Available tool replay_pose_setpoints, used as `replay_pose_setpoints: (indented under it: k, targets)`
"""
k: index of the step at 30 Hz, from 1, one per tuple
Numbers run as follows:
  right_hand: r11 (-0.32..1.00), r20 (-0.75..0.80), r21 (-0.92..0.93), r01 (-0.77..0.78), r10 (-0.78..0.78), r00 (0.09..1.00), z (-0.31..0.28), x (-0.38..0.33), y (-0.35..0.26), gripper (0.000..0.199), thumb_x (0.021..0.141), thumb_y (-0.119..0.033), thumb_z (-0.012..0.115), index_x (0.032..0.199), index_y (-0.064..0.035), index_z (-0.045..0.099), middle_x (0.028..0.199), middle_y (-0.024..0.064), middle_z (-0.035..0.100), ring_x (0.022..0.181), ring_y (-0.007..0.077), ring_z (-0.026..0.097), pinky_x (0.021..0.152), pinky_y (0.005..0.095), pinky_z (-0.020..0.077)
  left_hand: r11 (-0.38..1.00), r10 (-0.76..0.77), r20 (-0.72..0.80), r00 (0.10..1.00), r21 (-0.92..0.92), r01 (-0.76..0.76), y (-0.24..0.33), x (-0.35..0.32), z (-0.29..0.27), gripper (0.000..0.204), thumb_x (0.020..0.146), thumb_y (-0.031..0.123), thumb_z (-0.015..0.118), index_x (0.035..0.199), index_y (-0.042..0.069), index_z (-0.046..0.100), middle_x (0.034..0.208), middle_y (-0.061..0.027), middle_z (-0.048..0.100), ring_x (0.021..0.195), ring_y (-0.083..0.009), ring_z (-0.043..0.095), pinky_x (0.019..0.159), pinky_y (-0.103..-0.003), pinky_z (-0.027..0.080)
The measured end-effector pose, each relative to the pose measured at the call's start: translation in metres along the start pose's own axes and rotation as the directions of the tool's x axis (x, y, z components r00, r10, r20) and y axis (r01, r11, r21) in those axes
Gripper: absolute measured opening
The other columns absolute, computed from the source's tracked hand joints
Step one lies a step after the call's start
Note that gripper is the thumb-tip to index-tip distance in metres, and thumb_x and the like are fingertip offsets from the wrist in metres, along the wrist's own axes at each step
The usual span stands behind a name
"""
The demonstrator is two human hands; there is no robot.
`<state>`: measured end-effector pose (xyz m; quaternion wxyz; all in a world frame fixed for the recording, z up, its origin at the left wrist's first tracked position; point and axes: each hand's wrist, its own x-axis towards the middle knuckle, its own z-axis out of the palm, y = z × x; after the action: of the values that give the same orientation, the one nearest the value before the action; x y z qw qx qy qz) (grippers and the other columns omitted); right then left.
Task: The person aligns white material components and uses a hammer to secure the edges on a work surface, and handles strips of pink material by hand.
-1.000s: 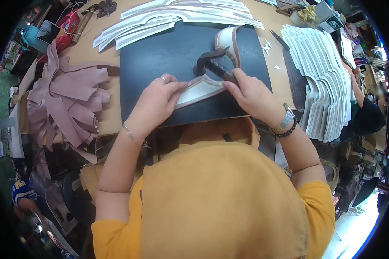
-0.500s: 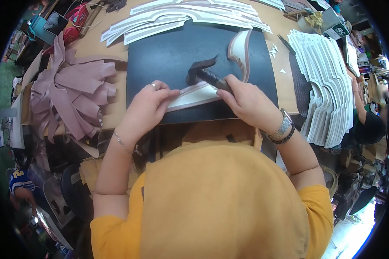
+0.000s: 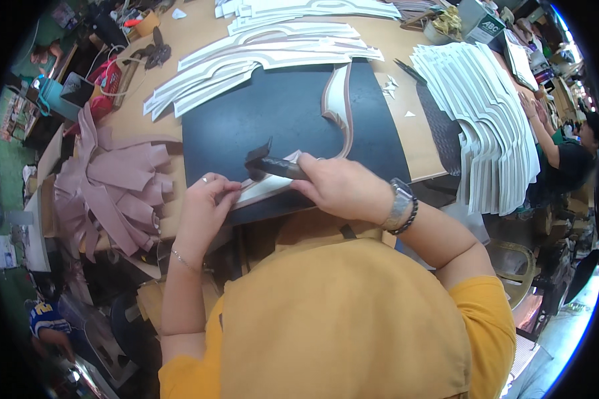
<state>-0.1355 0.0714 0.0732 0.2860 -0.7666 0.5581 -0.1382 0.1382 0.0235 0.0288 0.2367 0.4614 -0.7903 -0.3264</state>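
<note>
My right hand (image 3: pixel 343 187) is closed round the handle of a hammer (image 3: pixel 281 167). Its dark head is at the far edge of a white strip with mauve edging (image 3: pixel 265 191), close to my left fingertips; whether it touches the strip I cannot tell. My left hand (image 3: pixel 209 199) pinches the strip's left end between thumb and fingers. The strip lies along the near edge of a dark mat (image 3: pixel 226 126), partly hidden under my right hand. A curved white-and-mauve length (image 3: pixel 337 96) runs over the mat's right side; its link to the strip is hidden.
White cut pieces (image 3: pixel 266 50) lie piled behind the mat. More overlapping white pieces (image 3: pixel 479 113) spread at the right, mauve strips (image 3: pixel 116 179) at the left. Small white scraps (image 3: pixel 390 86) and a dark pointed tool (image 3: pixel 409 70) lie right of the mat. Another person (image 3: pixel 566 153) works at far right.
The hammer head has come down and left, from above the strip to beside my left fingertips. My left hand keeps its pinch. The whole view has shifted somewhat.
</note>
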Motion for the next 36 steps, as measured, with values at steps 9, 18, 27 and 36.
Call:
replay_pose_setpoints:
  k: [9,18,27,36]
  targets:
    - [0.922,-0.729,0.059,-0.384,0.302,0.615,-0.046,-0.076,0.132,0.029,0.095,-0.023,0.062,0.116,-0.0038,0.059,0.102,0.0212,0.067,0.093,0.0380,0.066,0.076,0.0423,0.0512,0.825,0.255,-0.135,0.958,0.547,-0.142,0.019,0.038,-0.016,0.043,0.082,0.028,0.075,0.119,0.007,0.065,0.121,-0.0137,0.061,0.110,-0.0331,0.059,0.096,-0.044,0.046]
    - [0.862,-0.734,-0.198,-0.467,0.185,0.653,-0.038,-0.094,0.185,0.030,0.091,-0.013,0.065,0.118,0.0002,0.061,0.114,0.0187,0.062,0.108,0.0369,0.058,0.093,0.0435,0.0454,0.853,0.375,-0.076,0.924,0.420,-0.311,0.036,0.062,0.056,0.036,0.087,0.005,0.060,0.122,0.010,0.061,0.095,-0.0072,0.069,0.078,-0.0235,0.068,0.068,-0.033,0.055]
    - [0.990,-0.534,-0.140,-0.001,-0.074,0.842,-0.004,-0.010,0.100,0.028,0.085,-0.009,0.070,0.111,-0.0016,0.063,0.109,0.0165,0.062,0.103,0.0346,0.058,0.091,0.0412,0.0444,0.917,-0.224,-0.642,0.733,-0.393,-0.064,0.058,0.051,-0.170,0.038,0.100,0.010,0.052,0.137,0.004,0.053,0.113,-0.0050,0.068,0.081,-0.0007,0.061,0.068,-0.018,0.051]
    - [0.980,-0.519,-0.199,-0.001,-0.105,0.848,-0.003,-0.009,0.102,0.023,0.084,-0.010,0.071,0.105,-0.0026,0.065,0.110,0.0145,0.062,0.104,0.0334,0.057,0.091,0.0425,0.0437,0.658,-0.215,-0.707,0.674,0.405,0.635,-0.191,-0.029,-0.179,0.077,0.094,0.046,0.060,0.152,0.005,0.030,0.150,-0.0253,0.039,0.144,-0.0399,0.030,0.114,-0.053,0.030]
